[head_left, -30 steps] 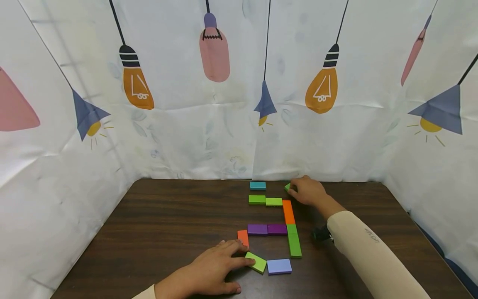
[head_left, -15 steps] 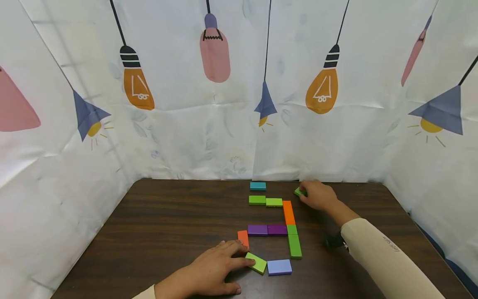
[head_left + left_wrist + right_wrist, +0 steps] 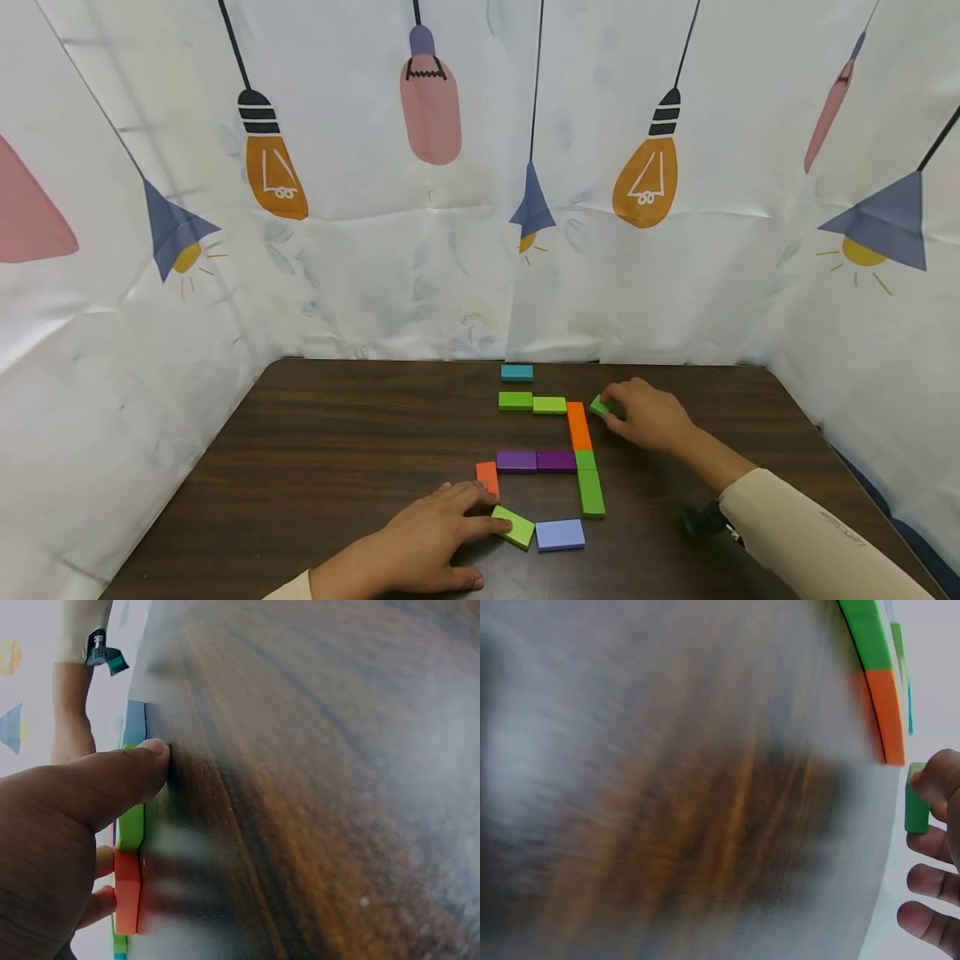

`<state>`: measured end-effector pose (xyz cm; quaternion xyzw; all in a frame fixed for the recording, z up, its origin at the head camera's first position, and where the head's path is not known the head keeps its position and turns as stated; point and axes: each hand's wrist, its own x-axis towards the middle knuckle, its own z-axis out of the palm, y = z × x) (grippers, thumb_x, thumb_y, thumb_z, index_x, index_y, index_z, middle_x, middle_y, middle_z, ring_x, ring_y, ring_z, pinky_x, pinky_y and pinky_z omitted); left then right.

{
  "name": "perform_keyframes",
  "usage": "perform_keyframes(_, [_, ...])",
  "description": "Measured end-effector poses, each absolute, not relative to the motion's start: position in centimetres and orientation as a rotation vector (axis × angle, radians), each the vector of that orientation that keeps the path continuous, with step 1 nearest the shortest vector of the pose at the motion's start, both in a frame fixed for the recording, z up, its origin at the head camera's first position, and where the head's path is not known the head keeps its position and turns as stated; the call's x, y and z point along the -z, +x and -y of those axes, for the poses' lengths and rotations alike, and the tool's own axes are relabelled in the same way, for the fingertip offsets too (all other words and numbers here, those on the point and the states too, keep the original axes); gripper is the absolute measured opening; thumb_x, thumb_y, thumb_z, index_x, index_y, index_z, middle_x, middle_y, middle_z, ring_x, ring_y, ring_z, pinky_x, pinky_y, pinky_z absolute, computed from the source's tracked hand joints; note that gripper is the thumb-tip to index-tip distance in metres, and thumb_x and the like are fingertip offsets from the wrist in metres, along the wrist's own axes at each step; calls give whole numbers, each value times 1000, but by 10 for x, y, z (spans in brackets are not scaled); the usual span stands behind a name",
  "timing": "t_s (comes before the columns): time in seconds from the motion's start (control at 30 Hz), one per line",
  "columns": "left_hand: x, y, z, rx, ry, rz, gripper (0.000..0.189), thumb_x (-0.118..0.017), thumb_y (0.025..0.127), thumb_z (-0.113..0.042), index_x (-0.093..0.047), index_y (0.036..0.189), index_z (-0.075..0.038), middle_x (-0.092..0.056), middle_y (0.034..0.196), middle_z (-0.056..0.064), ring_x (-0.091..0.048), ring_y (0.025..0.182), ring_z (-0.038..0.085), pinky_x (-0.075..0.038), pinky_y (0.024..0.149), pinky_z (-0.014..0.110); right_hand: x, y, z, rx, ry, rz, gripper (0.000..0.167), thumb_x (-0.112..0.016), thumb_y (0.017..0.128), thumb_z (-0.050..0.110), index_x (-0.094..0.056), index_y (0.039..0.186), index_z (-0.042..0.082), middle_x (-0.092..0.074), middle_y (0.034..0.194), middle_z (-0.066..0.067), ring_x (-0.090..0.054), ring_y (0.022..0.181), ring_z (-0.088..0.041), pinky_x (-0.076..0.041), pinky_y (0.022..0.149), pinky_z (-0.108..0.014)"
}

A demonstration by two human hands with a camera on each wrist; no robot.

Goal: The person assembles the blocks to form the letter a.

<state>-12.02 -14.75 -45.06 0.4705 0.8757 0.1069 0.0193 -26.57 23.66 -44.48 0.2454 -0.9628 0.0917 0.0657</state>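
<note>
My right hand [image 3: 647, 414] pinches a small green block [image 3: 599, 406] between thumb and finger, just right of the long orange block [image 3: 578, 426]. In the right wrist view the green block [image 3: 916, 806] shows at the fingertips, apart from the row of blocks. My left hand [image 3: 431, 537] rests low at the near side, fingers loosely extended. Its fingertips touch a red-orange block [image 3: 486, 473] and a tilted lime block [image 3: 519, 530]. In the left wrist view the thumb [image 3: 124, 776] partly covers the lime block [image 3: 130, 825].
A light blue block [image 3: 560, 535] lies right of the lime one. Two purple blocks [image 3: 517, 462], two lime-green blocks [image 3: 516, 402] and a green block [image 3: 591, 495] line up on the dark wooden table [image 3: 315, 450]. A teal block [image 3: 517, 372] lies near the far edge.
My right hand has drawn back from the far edge with the green block, moving nearer and slightly right, beside the orange block's far end. My left hand and the laid blocks have stayed put.
</note>
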Motion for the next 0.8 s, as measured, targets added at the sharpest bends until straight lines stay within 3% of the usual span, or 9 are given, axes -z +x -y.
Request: perform_keyframes(0.8, [451,-121,148,-324,1464,-2717,63,-69,94,-55,-49,152,-39,-47,148,-3,-48,132,19,-49,98,58,438,-201,-233,-351,994,2681,24,-83,86,30,-73,106,22,-67,103,9,-60,92,-12,-49,57,-22])
